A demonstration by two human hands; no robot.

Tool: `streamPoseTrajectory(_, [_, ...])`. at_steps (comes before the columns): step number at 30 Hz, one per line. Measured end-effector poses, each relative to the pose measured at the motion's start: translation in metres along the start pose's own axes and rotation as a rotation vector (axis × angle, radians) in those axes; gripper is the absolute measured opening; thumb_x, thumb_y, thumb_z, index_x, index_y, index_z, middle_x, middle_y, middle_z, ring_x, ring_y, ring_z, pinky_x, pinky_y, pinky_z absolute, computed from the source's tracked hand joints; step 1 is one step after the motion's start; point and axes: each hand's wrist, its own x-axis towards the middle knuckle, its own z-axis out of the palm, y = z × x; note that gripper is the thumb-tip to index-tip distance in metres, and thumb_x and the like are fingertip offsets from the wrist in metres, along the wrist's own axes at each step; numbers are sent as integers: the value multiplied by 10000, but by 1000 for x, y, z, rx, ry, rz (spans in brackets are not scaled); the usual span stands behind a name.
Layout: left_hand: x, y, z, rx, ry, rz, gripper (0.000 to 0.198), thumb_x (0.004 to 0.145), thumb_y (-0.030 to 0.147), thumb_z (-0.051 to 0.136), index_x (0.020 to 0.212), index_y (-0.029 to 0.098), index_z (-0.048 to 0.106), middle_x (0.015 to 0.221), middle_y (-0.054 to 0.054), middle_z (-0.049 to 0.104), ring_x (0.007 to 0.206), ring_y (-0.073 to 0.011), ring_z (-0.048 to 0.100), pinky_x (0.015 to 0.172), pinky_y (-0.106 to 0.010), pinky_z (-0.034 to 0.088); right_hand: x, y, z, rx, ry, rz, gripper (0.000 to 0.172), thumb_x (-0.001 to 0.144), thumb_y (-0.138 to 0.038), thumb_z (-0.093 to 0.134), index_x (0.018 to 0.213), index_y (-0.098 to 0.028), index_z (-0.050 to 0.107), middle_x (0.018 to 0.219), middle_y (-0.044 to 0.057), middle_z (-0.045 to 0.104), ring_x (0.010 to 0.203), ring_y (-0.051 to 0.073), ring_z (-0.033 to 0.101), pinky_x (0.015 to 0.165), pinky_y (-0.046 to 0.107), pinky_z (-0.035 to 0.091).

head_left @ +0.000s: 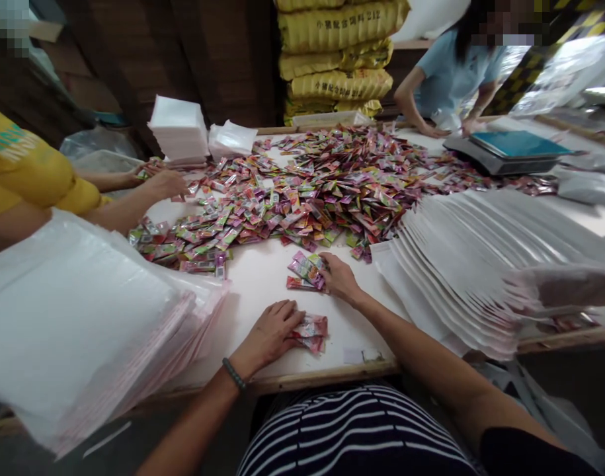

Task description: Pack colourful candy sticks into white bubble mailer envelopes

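My left hand rests on the white table near its front edge, fingers curled over the end of a few pinkish-red sachets. Slightly farther off, my right hand grips the right end of a small bunch of purple and green sachets. A red sachet lies along the near side of that bunch. Beyond both hands spreads a large heap of colourful sachets. My palms hide how many sachets each hand holds.
White bags are stacked at left and fanned out at right. A yellow-shirted person's hand touches the heap's left side. Another person in light blue stands by a scale. Yellow sacks are piled behind.
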Motion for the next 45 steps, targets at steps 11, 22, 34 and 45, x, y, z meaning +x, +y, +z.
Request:
streamPoseTrajectory(11, [8,-25,19,25,4,-180,1074,664,519,770,1513,168,215,1562,-267,184,1445,-435,158,1095,-659,233,27,-37,4,-63,-180,-200,289,969,-308,427,1038,-209,690,954,36,732,848,154,644,770,246,455])
streamPoseTrajectory(22, [15,-13,14,-254,71,-123,1307,560,444,863,1530,241,12,1573,-268,55,1442,-429,177,1084,-601,332,14,-7,-9,-171,-268,-355,398,803,-83,522,1157,-177,677,1052,74,719,1002,208,600,904,319,439])
streamPoseTrajectory(34, [30,-12,26,-280,119,-35,963,782,249,624,1527,129,25,1523,-243,308,1411,-339,314,1133,-559,283,-78,-22,-9,-293,-516,-500,815,871,-517,571,1494,-80,280,1555,247,228,1454,330,191,1130,524,230])
streamPoseTrajectory(45, [12,31,-1,-243,191,-170,797,799,225,622,1491,151,233,1238,-158,619,1114,-275,605,925,-452,511,-81,-32,-6,-374,-353,-536,759,849,-487,612,1440,-84,359,1377,244,478,1249,342,440,1010,478,314])
